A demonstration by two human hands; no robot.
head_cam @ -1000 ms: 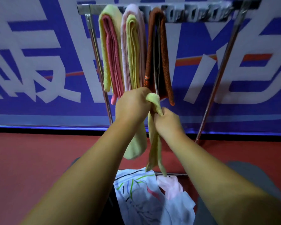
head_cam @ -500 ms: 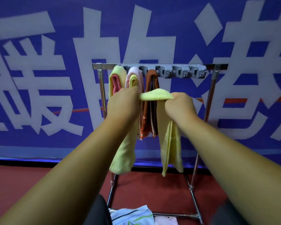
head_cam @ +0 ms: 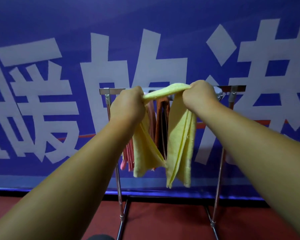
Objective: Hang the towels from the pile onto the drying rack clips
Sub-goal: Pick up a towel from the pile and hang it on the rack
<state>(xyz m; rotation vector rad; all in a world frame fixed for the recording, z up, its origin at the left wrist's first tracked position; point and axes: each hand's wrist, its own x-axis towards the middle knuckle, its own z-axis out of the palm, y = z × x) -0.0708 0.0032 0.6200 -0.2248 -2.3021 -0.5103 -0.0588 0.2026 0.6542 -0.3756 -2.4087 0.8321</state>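
Yellow towel (head_cam: 164,93) is held stretched in a short span at the height of the top bar of the drying rack (head_cam: 113,90), in front of it, with both ends left hanging loose, one below each wrist. The left grip (head_cam: 128,104) is closed around the towel, fingers curled over the bunched cloth; the right grip (head_cam: 199,96) is clenched on it likewise and carried slightly higher, so the span slopes up to the right. The taut stretch is judged to be kept so that a straight, firm edge can be offered to a clip rather than a slack fold. Of the clips (head_cam: 219,95), only a grey piece shows beside the right wrist; the rest of the row is hidden by the hands, so contact between towel and clip cannot be told. Behind the span, a brown towel (head_cam: 161,122) and a pink towel (head_cam: 128,158) are seen hung from the left part of the bar, so the free places are judged to lie to the right. The rack is stood on a red floor (head_cam: 163,222) before a blue banner (head_cam: 59,40). The pile is not in view.
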